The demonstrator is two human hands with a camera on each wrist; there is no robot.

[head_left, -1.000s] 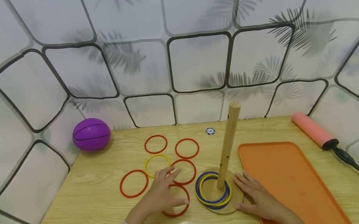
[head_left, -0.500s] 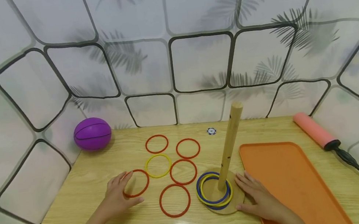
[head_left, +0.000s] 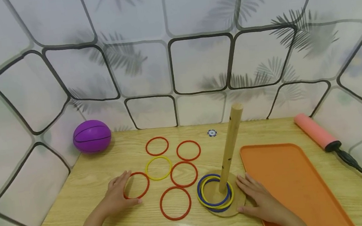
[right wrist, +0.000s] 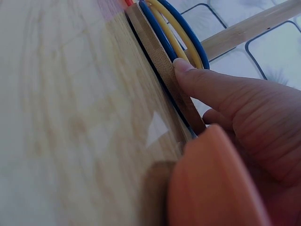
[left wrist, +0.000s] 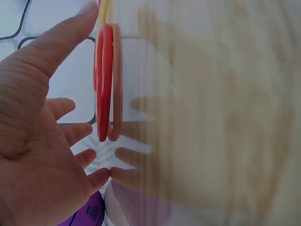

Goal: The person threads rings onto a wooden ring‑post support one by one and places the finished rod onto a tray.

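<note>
- Back left: a purple ball [head_left: 92,136] near the wall [head_left: 202,62].
- Centre: a yellow ring [head_left: 160,179] and four red rings [head_left: 190,201] lie flat between the left hand [head_left: 115,198] and the post [head_left: 230,148]; a small chip [head_left: 212,133] sits behind.
- Right: an orange tray [head_left: 285,175], partly covered by the right wrist; beyond it, a pink pump [head_left: 315,131] with a black end.
- Left hand: thumb and fingers spread wide, gripping nothing, around the outer side of the leftmost red ring [head_left: 148,183], which lies flat; whether they touch it is unclear.
- Blue and yellow rings [head_left: 218,206] circle the post's foot on a wooden base [head_left: 238,194].
- Right hand [head_left: 261,200]: fingers nearly straight, resting along the base's right edge, thumb on its near rim.
- Table [head_left: 67,208]: pale wood grain, glossy.
- Wall: pale, with dark-outlined blocks and grey fronds.
</note>
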